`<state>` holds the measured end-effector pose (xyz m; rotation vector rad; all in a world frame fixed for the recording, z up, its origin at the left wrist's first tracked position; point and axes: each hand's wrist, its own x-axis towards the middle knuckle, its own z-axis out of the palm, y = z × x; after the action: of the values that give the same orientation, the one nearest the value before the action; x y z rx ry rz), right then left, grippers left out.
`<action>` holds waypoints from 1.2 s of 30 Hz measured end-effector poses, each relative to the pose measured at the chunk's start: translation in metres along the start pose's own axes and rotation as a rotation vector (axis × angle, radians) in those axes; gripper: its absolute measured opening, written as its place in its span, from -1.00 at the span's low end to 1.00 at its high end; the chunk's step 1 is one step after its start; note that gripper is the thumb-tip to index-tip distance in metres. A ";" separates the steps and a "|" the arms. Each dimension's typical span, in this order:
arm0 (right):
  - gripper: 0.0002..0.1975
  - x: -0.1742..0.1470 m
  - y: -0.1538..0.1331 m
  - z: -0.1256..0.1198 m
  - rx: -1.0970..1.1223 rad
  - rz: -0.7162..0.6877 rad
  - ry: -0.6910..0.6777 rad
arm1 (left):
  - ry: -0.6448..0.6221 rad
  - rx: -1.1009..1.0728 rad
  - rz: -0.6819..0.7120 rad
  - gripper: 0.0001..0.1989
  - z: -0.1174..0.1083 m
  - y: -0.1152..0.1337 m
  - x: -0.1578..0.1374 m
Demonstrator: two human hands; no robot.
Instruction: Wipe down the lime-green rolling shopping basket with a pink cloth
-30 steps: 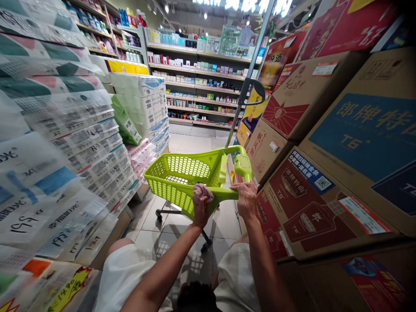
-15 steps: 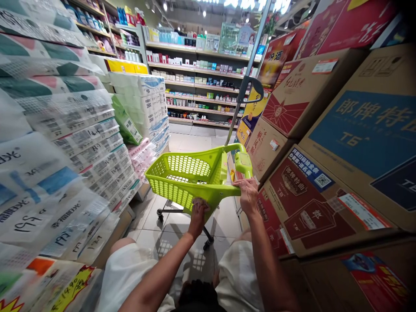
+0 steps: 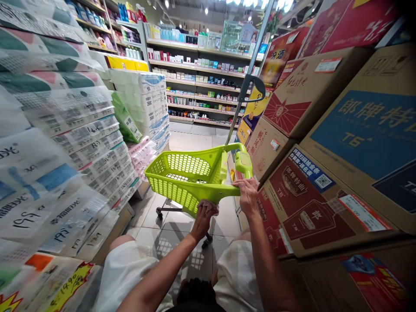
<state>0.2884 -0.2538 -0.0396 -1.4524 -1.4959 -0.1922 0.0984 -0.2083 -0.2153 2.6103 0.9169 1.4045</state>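
A lime-green plastic shopping cart (image 3: 177, 190) with a perforated basket stands before me on dark metal legs with casters. My left hand (image 3: 202, 222) is closed on a crumpled brownish-pink cloth (image 3: 210, 207) and presses it against the near side of the cart, below the rim. At the right end, my right hand (image 3: 248, 197) grips the near corner of the cart by its handle (image 3: 243, 164). Part of the right hand's grip is hidden behind the fingers. Through the basket's holes I see no goods inside.
Wrapped tissue packs (image 3: 94, 143) are stacked high on the left. Printed cardboard boxes (image 3: 312, 203) form a wall close on the right. A metal pole with a dark handle (image 3: 251, 89) leans behind the cart. Stocked shelves (image 3: 201, 69) stand across the tiled aisle (image 3: 188, 141).
My left hand has slid the cloth to the right along the cart's near side. My right hand and the cart stay about where they were.
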 end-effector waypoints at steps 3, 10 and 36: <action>-0.46 0.000 0.001 0.000 0.005 0.008 0.011 | 0.180 -0.016 -0.012 -0.75 -0.007 0.006 0.036; -0.45 0.001 0.001 0.000 0.015 0.004 0.002 | 0.397 -0.153 -0.084 -0.73 -0.015 0.010 0.073; -0.64 -0.032 -0.063 0.016 -0.150 -0.089 0.037 | 0.379 -0.242 -0.205 -0.76 -0.057 0.037 0.074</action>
<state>0.2208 -0.2807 -0.0384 -1.4933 -1.5441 -0.3907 0.1027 -0.2138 -0.1148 2.0518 0.9439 1.8518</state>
